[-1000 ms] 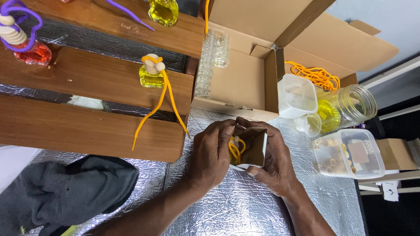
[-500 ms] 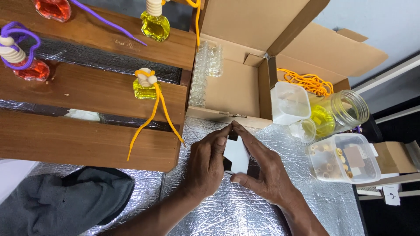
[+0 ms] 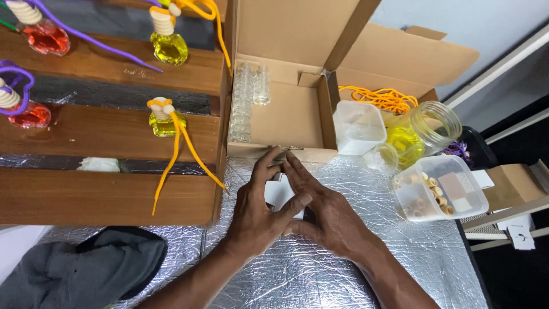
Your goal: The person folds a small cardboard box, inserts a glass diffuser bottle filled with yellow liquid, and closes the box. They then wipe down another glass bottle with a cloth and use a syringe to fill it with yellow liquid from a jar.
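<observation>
Hands first: the left hand (image 3: 257, 214) and right hand (image 3: 329, 214) close together around a small white box (image 3: 280, 194), fingers pressed on its sides, on the silver foil mat (image 3: 343, 274). Just beyond the box stands an open cardboard carton (image 3: 286, 114); left of it, a yellow bottle (image 3: 163, 123) rests on a wooden shelf (image 3: 103, 134).

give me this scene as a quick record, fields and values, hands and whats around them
left hand: pressed on small white box, fingers over its top
right hand: against the same box from the right
surface: silver quilted sheet
behind hands: open cardboard box with a row of clear glass bottles
left side: wooden shelves with yellow and red bottles
right side: clear tub of corks, glass jar
</observation>
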